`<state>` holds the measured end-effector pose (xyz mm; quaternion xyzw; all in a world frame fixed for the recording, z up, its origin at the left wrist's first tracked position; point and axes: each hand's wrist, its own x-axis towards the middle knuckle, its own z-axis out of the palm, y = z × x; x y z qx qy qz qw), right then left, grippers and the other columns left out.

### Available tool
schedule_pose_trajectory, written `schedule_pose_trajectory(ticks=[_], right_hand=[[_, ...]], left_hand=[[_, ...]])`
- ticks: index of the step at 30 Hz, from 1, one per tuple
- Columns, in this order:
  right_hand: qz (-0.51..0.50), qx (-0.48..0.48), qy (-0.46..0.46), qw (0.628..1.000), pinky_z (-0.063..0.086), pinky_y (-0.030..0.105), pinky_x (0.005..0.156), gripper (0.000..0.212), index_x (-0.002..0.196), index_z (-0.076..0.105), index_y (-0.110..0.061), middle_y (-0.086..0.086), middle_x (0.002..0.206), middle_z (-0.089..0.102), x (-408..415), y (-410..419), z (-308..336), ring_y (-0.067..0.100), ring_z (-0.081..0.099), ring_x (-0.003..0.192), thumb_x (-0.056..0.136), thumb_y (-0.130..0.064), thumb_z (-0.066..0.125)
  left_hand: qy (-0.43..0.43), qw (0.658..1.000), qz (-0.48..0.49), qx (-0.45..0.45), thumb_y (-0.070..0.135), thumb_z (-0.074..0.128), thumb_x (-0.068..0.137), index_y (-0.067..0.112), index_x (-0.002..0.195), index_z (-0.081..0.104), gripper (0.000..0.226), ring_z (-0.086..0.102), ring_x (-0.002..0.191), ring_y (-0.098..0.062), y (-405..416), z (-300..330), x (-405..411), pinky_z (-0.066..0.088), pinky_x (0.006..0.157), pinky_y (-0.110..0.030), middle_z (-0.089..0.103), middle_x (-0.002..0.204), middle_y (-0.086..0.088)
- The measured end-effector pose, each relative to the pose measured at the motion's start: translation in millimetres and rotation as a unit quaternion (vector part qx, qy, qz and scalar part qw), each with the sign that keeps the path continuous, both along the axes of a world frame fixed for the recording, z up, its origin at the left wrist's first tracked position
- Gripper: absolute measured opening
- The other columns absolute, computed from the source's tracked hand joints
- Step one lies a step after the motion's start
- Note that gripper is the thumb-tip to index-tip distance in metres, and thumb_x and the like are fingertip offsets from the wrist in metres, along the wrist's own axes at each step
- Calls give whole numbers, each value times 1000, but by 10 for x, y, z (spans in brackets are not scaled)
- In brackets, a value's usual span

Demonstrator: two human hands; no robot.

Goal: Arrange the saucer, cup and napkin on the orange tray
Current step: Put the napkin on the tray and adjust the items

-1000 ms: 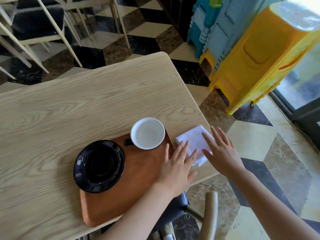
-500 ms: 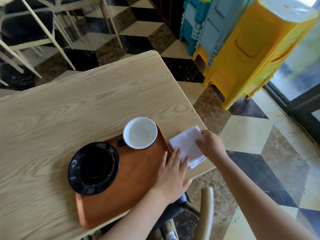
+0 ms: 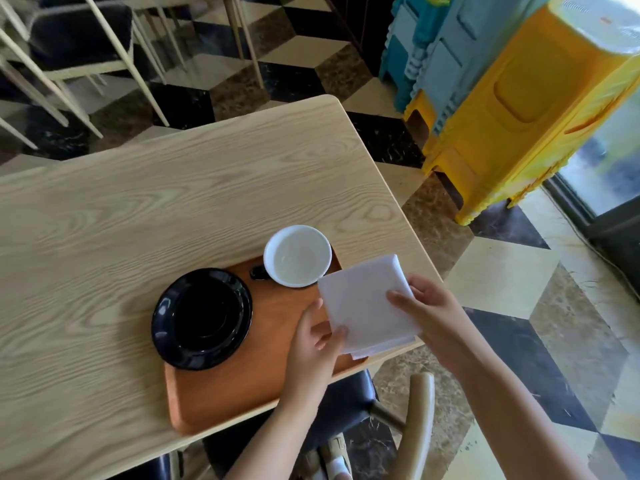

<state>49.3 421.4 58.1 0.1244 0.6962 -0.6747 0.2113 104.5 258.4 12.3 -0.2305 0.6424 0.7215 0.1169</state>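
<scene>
An orange wooden tray lies at the near edge of the light wooden table. On its left end rests a black saucer. A white-lined cup with a black handle stands at the tray's far right corner, empty. A folded white napkin is held above the tray's right end. My right hand pinches its right side, thumb on top. My left hand grips its near left corner from below.
A chair with a dark seat and pale armrest sits just under the table's near edge. Stacked yellow and blue plastic stools stand to the right on the checkered floor. Chairs stand beyond the table at the back left.
The napkin lay on the table right of the tray; both hands closed on it and lifted it leftward over the tray's right end.
</scene>
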Motion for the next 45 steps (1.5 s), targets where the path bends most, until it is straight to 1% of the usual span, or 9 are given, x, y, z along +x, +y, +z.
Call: schedule_pose_trajectory(ticks=[6,9,13,16,20,22,26,35,45], right_hand=[[56,94,-2,994,35,21,55,40,116,49,-25,7,73,60,106,-219,-228,17,49,64,87,2,46],[146,225,60,961,38,12,49,44,106,50,-37,4,77,61,160,-304,-364,16,52,64,83,0,49],[207,307,96,924,44,22,66,42,117,55,-29,-2,96,55,223,-429,-426,21,56,86,83,-4,51],[242,373,147,883,48,34,74,43,122,53,-22,5,106,58,287,-447,-491,26,57,90,82,-8,55],[269,513,236,780,52,33,51,40,105,63,-16,8,91,64,375,-431,-609,30,62,78,66,-15,75],[272,557,284,731,56,37,72,40,109,63,-15,11,111,66,401,-417,-664,32,64,99,71,-25,70],[336,558,319,688,20,36,109,47,132,47,-19,9,144,43,458,-319,-823,25,37,134,95,-35,25],[338,539,264,725,7,32,114,59,133,44,-15,11,144,43,516,-395,-799,24,29,137,97,-39,4],[338,428,439,714,40,46,103,41,126,53,-15,10,137,52,448,-1271,-711,27,46,128,86,-24,48]], left_hand=[[11,997,30,-65,5,62,85,28,124,39,51,68,82,-5,-273,12,270,49,66,-13,71,92,-3],[51,986,-12,-160,4,61,86,31,119,43,46,67,86,-5,-379,-75,385,52,68,-15,69,97,0],[104,941,-86,-312,1,66,80,22,118,53,45,60,94,-15,-428,-294,462,55,69,-22,57,108,4],[125,899,-112,-405,9,70,78,19,121,55,46,56,88,-10,-417,-397,500,50,74,-20,52,103,7],[137,846,-127,-499,15,74,75,20,120,58,49,58,92,-20,-425,-472,561,56,74,-30,56,108,-6],[151,802,-159,-556,20,69,78,17,123,57,47,53,114,-29,-433,-514,604,54,86,-36,54,124,-14],[153,735,-262,-607,39,41,88,13,137,41,56,24,140,-22,-438,-586,744,38,103,-37,29,152,-11],[141,734,-287,-599,47,35,89,15,142,31,62,27,139,-21,-459,-549,800,37,106,-43,27,152,-10],[179,758,-119,-616,28,46,90,10,116,62,36,59,112,-18,-1200,-141,685,39,103,-29,62,124,-5]])
